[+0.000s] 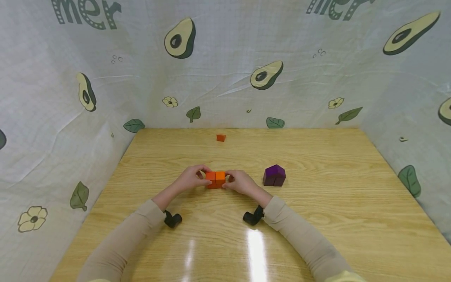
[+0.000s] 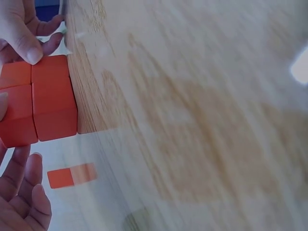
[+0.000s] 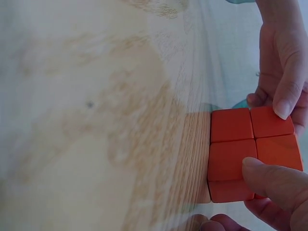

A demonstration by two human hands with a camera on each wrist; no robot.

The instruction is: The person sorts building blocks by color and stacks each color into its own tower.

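Orange cube blocks [image 1: 215, 184] stand on the table as two stacked pairs, side by side and close together. My left hand [image 1: 193, 177] grips the left side of this stack between thumb and fingers. From the right, my right hand [image 1: 242, 182] pinches the other side, its thumb [image 3: 262, 169] lying on the front face. In the left wrist view, the front faces of the stacked orange blocks [image 2: 55, 113] show seams between them, and the right hand's thumb presses at the top. The fingers behind the stack are partly hidden.
Right of the hands stands a purple house-shaped group of blocks [image 1: 274, 176] with a peaked top. Farther back, near the wall cloth, lies a small orange wedge-like block [image 1: 220, 138]. A cloth printed with avocados [image 1: 266, 75] encloses the wooden table [image 1: 327, 231] behind and at both sides.
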